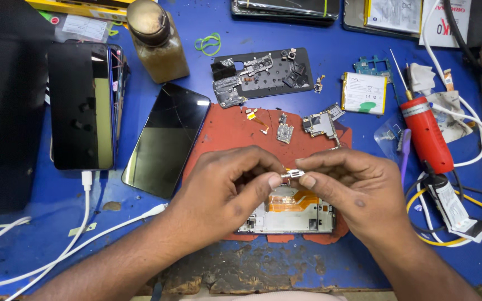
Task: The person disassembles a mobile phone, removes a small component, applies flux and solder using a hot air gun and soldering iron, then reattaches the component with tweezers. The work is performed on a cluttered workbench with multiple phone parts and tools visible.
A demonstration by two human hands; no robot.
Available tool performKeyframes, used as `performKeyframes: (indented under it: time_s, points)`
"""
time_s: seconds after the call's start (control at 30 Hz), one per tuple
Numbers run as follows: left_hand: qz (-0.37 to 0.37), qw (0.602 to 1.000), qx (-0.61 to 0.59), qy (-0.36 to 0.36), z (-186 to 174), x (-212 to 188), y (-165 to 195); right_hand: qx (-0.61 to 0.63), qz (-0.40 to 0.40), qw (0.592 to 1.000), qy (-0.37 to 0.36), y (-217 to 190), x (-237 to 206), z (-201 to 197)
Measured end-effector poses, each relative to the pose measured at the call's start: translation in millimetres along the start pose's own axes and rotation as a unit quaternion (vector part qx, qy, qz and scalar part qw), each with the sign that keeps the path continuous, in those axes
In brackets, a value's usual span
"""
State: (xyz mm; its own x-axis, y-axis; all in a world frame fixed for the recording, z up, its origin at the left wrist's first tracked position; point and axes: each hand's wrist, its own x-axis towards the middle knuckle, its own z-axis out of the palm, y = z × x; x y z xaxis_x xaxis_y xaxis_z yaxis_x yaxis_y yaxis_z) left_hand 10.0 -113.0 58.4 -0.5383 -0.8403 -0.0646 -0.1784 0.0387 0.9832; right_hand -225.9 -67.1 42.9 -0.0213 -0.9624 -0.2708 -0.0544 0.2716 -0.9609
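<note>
Both forearms came up from the bottom edge and met over the opened phone frame [288, 214], which lay on a red work mat [224, 131] on the blue bench [40, 245]. Going from the left: a dark phone [79, 106] sat on charge with a white cable [86, 184] plugged in below it, then a second phone with a cracked black screen [167, 139] lay tilted just beside the mat. Behind these stood a brown glass bottle [157, 42].

At the middle, the left hand [224, 187] was closed in a narrow pinch, thumb and forefinger on one end of a small metal part [294, 174]. The right hand [352, 187] pinched the other end in the same narrow way, so the piece was held between the two just above the frame's orange flex ribbon [299, 199]. A part this small looked easy to bend or drop, so a light, even grip kept low over the mat seemed wise, with the ribbon left unstrained.

Further back lay a black back cover [269, 75] bearing loose pieces, and small circuit boards [322, 124] on the mat. To the right were a white battery [364, 92], a red-handled tool [428, 136] and a glue tube [450, 206].
</note>
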Motion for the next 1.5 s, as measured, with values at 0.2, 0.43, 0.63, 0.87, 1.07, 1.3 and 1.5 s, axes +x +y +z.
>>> performKeyframes:
  time_s: [0.2, 0.43, 0.63, 0.87, 1.07, 1.3, 1.5]
  points:
    - [-0.100, 0.986, -0.122, -0.054, 3, -1, -8, -0.009, -0.019, 1.000, -0.010, 4, -2, 0]
    - [-0.135, 0.965, -0.209, -0.079, 9, 0, -17, -0.015, -0.051, 0.999, -0.007, 3, -4, 4]
    - [-0.162, 0.967, -0.194, -0.039, 12, 0, -17, -0.002, -0.082, 0.996, -0.020, 5, -5, 8]
    - [-0.121, 0.952, -0.280, 0.002, 18, 3, -21, -0.073, -0.118, 0.990, -0.008, 1, -5, 12]
    - [-0.094, 0.953, -0.285, 0.028, 22, 1, -30, -0.200, -0.237, 0.949, -0.050, -12, -4, 13]
    - [-0.086, 0.961, -0.259, 0.054, 23, 6, -34, -0.235, -0.255, 0.935, -0.076, -18, -2, 11]
    - [-0.118, 0.966, -0.221, 0.064, 17, 5, -31, -0.244, -0.273, 0.927, -0.079, -20, -1, 12]
